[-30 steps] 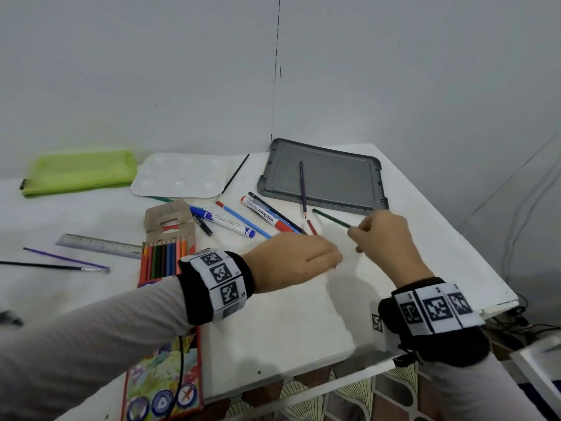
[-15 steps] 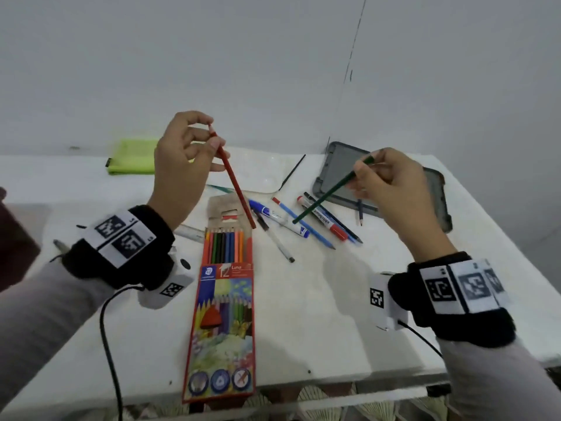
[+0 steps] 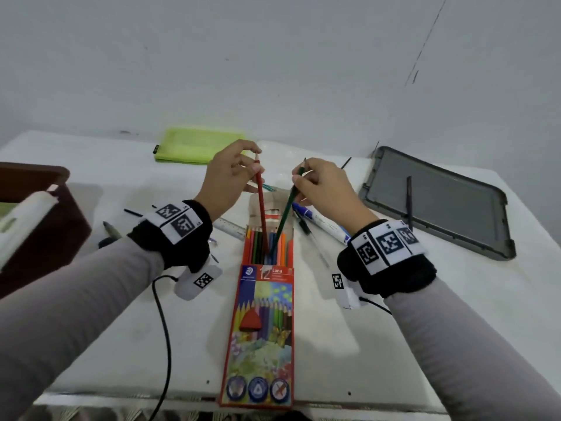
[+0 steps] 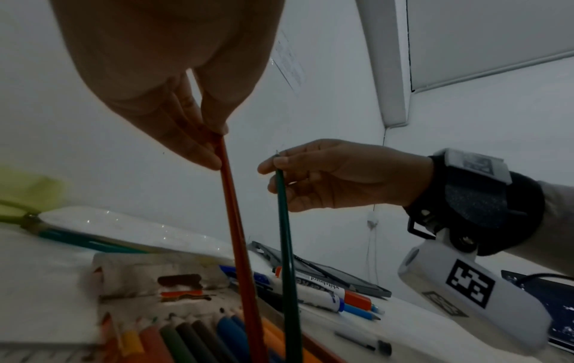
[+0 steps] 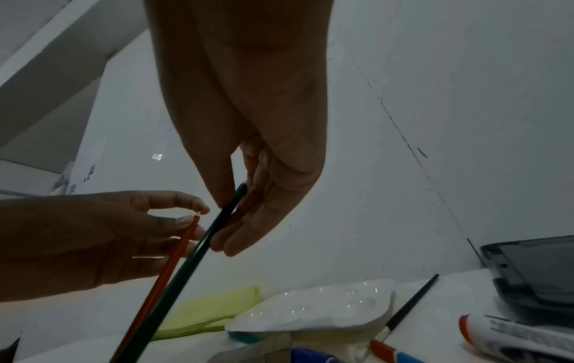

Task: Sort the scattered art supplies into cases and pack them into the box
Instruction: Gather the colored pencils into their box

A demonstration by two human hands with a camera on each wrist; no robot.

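Observation:
An open coloured-pencil box [image 3: 263,314] lies lengthwise at the table's middle, several pencils showing in its top. My left hand [image 3: 230,177] pinches a red pencil [image 3: 261,208] near its tip, the lower end standing among the pencils in the box. My right hand [image 3: 318,185] pinches a dark green pencil [image 3: 283,220], slanted down into the same opening. The left wrist view shows the red pencil [image 4: 239,245] and green pencil [image 4: 287,258] side by side above the box's pencils [image 4: 198,339]. In the right wrist view my fingers hold the green pencil [image 5: 192,253] beside the red pencil [image 5: 174,255].
Markers and pens [image 3: 321,223] lie right of the box, a ruler [image 3: 229,227] to its left. A grey lid [image 3: 437,202] with a pencil on it sits at the right, a green pouch [image 3: 194,145] and white palette [image 5: 313,309] at the back, a brown box [image 3: 33,220] at left.
Both hands picked pencils off the table, lifted them and brought them together over the pencil box. The pencils' lower ends now reach into the box's open top.

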